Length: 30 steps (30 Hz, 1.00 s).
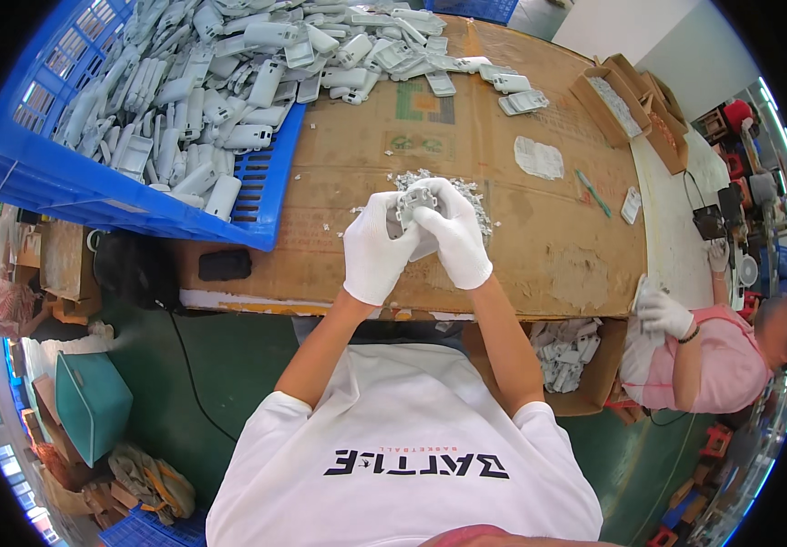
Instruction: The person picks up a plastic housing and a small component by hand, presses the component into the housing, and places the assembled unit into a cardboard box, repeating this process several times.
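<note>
In white gloves, my left hand (pixel 375 253) and my right hand (pixel 453 235) come together over the front middle of the table. Between them they grip a small pale plastic casing (pixel 414 202) with notched edges; its lower part is partly hidden by my fingers. Both hands have the fingertips and thumbs closed on it. Just behind and to the right of the hands lies a heap of small white plastic bits (pixel 477 199). At the left, a tipped blue crate (pixel 138 196) spills many white plastic casings (pixel 266 82) onto the cardboard-covered table (pixel 348 150).
To the right lie a crumpled paper (pixel 538 158), a green pen-like tool (pixel 592 192) and a cardboard box of small parts (pixel 614 102). A black case (pixel 225 264) sits by the front edge. Below the table stands a box of white pieces (pixel 585 397). A gloved co-worker (pixel 704 356) works at the right.
</note>
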Each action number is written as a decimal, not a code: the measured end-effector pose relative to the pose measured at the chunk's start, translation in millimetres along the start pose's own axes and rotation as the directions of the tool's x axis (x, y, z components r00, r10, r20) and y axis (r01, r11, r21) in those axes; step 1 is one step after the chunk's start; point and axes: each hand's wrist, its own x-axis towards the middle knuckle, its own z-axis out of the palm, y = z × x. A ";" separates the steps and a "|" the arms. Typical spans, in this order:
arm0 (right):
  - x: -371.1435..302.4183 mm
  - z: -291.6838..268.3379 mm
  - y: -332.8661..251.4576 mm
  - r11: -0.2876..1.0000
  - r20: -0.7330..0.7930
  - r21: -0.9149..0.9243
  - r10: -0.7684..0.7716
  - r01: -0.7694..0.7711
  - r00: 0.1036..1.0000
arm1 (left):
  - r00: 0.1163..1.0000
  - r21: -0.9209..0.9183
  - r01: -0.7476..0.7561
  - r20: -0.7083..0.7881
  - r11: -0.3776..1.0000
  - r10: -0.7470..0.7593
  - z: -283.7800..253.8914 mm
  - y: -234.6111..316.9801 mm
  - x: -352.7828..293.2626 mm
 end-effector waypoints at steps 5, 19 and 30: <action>2.5 -2.5 7.2 0.997 -0.083 -0.075 -0.005 -0.001 0.997 | 1.000 0.003 0.008 0.012 1.000 -0.008 6.7 2.5 1.1; -44.5 -52.6 40.1 0.105 0.162 -0.961 -0.541 0.257 0.825 | 0.881 0.106 0.219 0.406 0.970 -0.243 56.2 -26.7 39.9; -50.3 -106.9 22.9 0.180 0.033 -0.975 -0.460 0.130 0.887 | 0.881 0.157 -0.249 0.446 0.956 0.156 117.3 -52.7 142.1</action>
